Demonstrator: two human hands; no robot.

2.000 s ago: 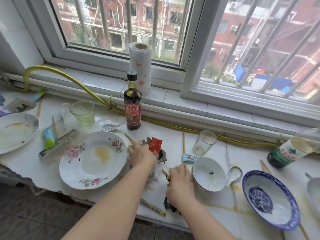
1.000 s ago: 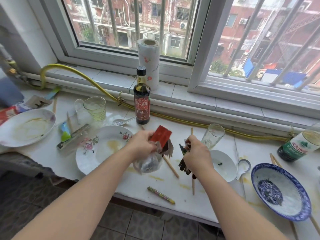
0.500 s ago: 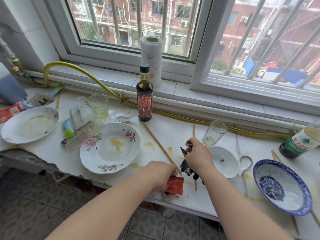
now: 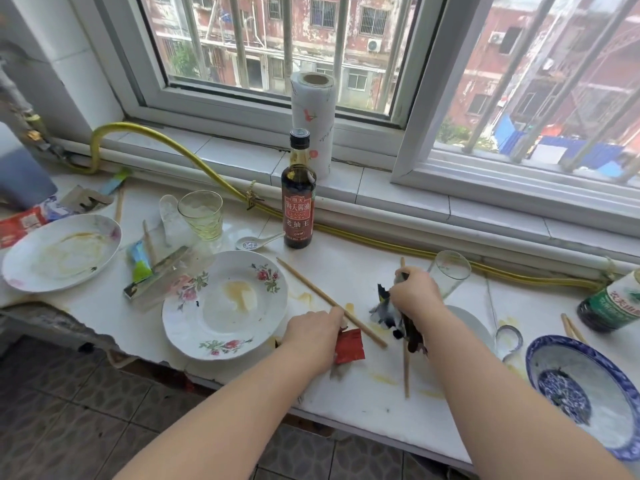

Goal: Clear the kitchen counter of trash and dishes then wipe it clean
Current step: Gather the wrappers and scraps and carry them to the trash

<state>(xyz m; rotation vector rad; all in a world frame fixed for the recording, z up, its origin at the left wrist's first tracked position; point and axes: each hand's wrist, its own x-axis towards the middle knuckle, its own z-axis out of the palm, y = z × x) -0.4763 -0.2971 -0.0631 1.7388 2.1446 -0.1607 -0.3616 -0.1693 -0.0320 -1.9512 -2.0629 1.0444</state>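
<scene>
The left hand (image 4: pixel 313 336) sits low on the white counter (image 4: pixel 367 396) near its front edge, fingers curled round a red sachet (image 4: pixel 350 347) that pokes out to the right of the knuckles. The right hand (image 4: pixel 415 296) is a little farther back, fist closed round a bunch of dark wrappers (image 4: pixel 388 311), crumpled black and silvery, which hang below the fingers. A long chopstick (image 4: pixel 311 289) lies slantwise between the two hands, its near end just beside the red sachet; a second chopstick (image 4: pixel 406 372) points toward the front edge, passing under the right wrist.

Left of the left hand lies a floral plate (image 4: pixel 225 303) with a yellowish smear in its well; a stained white plate (image 4: pixel 62 252) sits at the far left. Behind them a soy sauce bottle (image 4: pixel 298 202) stands upright, with a ceramic spoon (image 4: pixel 258 241) just beside its base and a green-tinted glass (image 4: pixel 201 214) farther left. A clear glass (image 4: pixel 448 271) stands just beyond the right hand; a white bowl (image 4: pixel 474 327) is partly hidden by the right forearm; a blue-and-white bowl (image 4: pixel 581 386) sits at the far right. A paper towel roll (image 4: pixel 313 116) stands on the sill.
</scene>
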